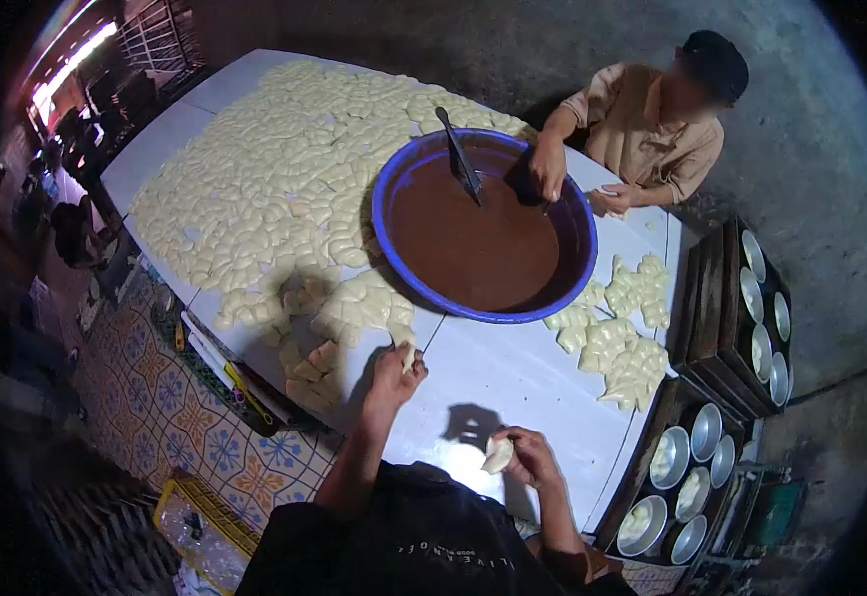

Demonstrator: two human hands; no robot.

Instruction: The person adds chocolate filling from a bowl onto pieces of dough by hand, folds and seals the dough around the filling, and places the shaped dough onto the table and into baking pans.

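Observation:
My left hand (396, 379) pinches a pale piece of dough (409, 356) at the near edge of a dough cluster (364, 306) on the white tabletop. Closer to my body, my right hand (531, 457) has its fingers closed around another dough piece (498, 455), held above the table. Beyond both hands stands a blue basin (386, 248) of brown filling (473, 238), with a dark flat-bladed tool (461, 159) leaning in it. More dough pieces (284, 159) cover the far left of the table, and a smaller group (627, 363) lies to the right.
Across the table, a co-worker (652, 129) reaches one hand (550, 171) over the basin; the other hand (612, 199) holds some dough. Round metal pans (642, 524) sit in wooden trays (707, 298) along the right side. A yellow crate (205, 517) stands on the patterned floor, lower left.

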